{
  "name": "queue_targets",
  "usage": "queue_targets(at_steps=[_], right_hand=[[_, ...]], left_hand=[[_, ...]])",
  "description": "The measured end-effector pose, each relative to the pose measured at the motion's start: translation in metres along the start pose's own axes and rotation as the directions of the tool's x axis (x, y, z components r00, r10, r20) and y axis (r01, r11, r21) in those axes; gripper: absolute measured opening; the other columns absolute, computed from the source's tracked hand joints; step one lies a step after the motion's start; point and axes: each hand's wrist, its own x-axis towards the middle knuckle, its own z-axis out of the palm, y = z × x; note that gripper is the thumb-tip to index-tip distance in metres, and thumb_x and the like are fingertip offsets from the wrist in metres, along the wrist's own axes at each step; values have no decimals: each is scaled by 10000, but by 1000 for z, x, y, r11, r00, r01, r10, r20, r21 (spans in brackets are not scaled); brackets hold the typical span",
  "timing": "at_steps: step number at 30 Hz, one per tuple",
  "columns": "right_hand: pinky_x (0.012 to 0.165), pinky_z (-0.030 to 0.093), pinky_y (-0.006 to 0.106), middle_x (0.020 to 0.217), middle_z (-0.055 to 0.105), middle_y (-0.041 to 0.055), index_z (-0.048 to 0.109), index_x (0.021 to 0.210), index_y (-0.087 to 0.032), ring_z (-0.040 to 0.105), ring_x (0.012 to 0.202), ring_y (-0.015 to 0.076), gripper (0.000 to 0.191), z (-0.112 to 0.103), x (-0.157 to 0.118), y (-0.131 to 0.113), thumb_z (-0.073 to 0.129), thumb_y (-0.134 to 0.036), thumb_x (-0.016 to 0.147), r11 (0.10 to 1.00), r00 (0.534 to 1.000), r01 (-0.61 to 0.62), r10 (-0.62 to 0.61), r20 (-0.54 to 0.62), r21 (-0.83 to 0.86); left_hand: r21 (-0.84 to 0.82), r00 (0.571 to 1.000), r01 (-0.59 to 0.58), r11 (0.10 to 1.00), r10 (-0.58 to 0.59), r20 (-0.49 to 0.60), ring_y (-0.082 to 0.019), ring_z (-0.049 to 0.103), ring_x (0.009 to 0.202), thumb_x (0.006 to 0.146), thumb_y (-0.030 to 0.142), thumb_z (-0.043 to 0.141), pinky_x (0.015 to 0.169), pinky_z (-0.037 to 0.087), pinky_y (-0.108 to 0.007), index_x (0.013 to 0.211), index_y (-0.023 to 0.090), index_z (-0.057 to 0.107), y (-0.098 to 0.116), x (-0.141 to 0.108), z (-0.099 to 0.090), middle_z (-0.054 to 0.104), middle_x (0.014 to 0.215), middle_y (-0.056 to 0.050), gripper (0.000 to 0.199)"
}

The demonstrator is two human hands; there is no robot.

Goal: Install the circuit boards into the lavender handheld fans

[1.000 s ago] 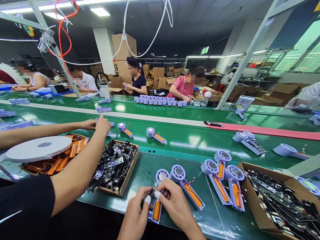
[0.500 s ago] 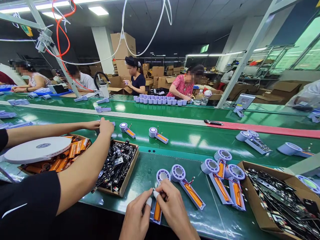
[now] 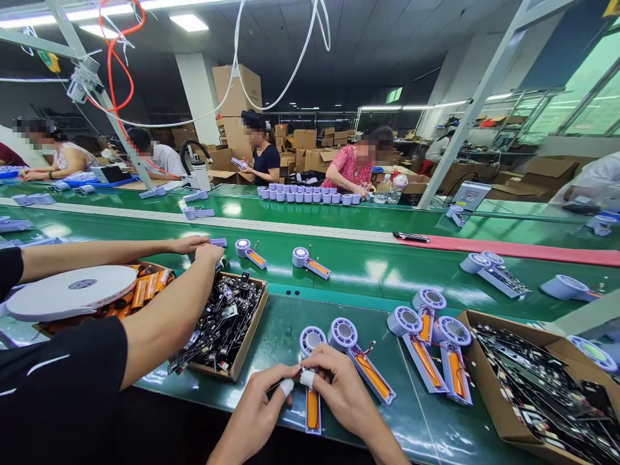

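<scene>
In front of me, a lilac handheld fan (image 3: 312, 413) lies on the bench, its round head away from me and an orange battery in its open handle. My left hand (image 3: 264, 400) and my right hand (image 3: 341, 391) meet over the handle, fingertips pinched together. White covers wrap the thumb tips. Something small and partly dark sits between the fingers, too hidden to name. Right beside this one lies another open fan (image 3: 343, 333), its thin red wires sticking up.
A cardboard box of circuit boards (image 3: 264, 297) stands left, under a co-worker's outstretched arms (image 3: 169, 323). Three fans (image 3: 431, 299) cluster at right beside another box of circuit boards (image 3: 494, 400). More fans (image 3: 300, 257) lie on the green conveyor belt (image 3: 261, 278). A white reel (image 3: 72, 290) rests over orange batteries.
My hands have shifted slightly and drawn closer together at the fingertips; the fan's handle has turned a little straighter. The co-worker's hands moved right, and fans on the near belt moved slightly right.
</scene>
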Motion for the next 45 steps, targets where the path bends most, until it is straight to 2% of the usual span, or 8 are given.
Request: queue_targets(at_steps=[9, 14, 17, 22, 28, 35, 41, 45], right_hand=[[672, 461, 287, 937, 635, 44, 680, 1118, -231, 574, 772, 181, 278, -6, -3, 20, 569, -343, 889, 986, 987, -96, 112, -116, 137], [514, 418, 252, 646, 578, 9, 702, 1045, -173, 518, 565, 149, 466, -13, -13, 30, 474, -554, 903, 941, 950, -231, 274, -152, 249], [471, 379, 233, 550, 518, -23, 710, 987, -170, 476, 497, 129, 480, -9, -17, 20, 502, -588, 875, 934, 951, -242, 283, -129, 264], [465, 372, 228, 534, 495, -40, 697, 968, -168, 458, 483, 119, 453, 6, -19, 7, 546, -577, 845, 922, 951, -265, 299, -81, 284], [645, 492, 262, 790, 625, 11, 631, 1078, -183, 595, 730, 168, 355, 19, -23, 17, 668, -402, 801, 874, 942, -287, 331, -49, 391], [442, 401, 181, 644, 563, -37, 603, 966, -174, 471, 489, 86, 224, 8, -19, 15, 609, -311, 789, 731, 935, -325, 344, 88, 600], [421, 317, 139, 650, 565, -33, 597, 872, -173, 439, 447, 44, 175, 14, -27, 27, 618, -337, 817, 611, 956, -268, 267, 125, 745], [420, 304, 144, 639, 566, -32, 602, 852, -173, 426, 430, 39, 204, 14, -34, 38, 650, -367, 817, 551, 964, -234, 241, 116, 801]], left_hand=[[-245, 997, 74, 967, -68, 34, -140, 598, 636, 889, 354, 555, 576, 443, -237, 1096, 180, 635, 12, 7, 7, 685, 849, -28, 282], [-336, 993, 112, 935, -117, 6, -137, 579, 569, 851, 358, 593, 542, 430, -233, 1059, 154, 624, 11, 4, 10, 632, 642, 19, 293], [-352, 990, 128, 927, -142, -14, -136, 580, 573, 834, 377, 612, 540, 436, -238, 1056, 156, 627, 11, 2, 10, 665, 703, -1, 314], [-350, 990, 132, 927, -144, -8, -144, 600, 628, 821, 457, 614, 614, 493, -273, 1081, 186, 645, 17, -5, 14, 709, 983, -60, 377], [-157, 985, 151, 976, -162, -60, -260, 587, 1087, 903, 491, 475, 934, 447, -342, 1134, 254, 690, 19, -20, 17, 700, 1148, -60, 394], [-162, 991, 106, 981, -118, -68, -196, 632, 721, 781, 414, 669, 684, 491, -281, 1067, 178, 692, -6, 6, 29, 726, 928, -67, 372], [-396, 973, 179, 901, -101, 208, -229, 653, 847, 751, 342, 722, 796, 496, -314, 997, 158, 723, 13, 16, 36, 735, 924, -76, 307], [-607, 943, 292, 740, -116, 311, -199, 679, 804, 762, 279, 748, 776, 499, -304, 1037, 168, 675, 16, 13, 40, 727, 924, -66, 305]])
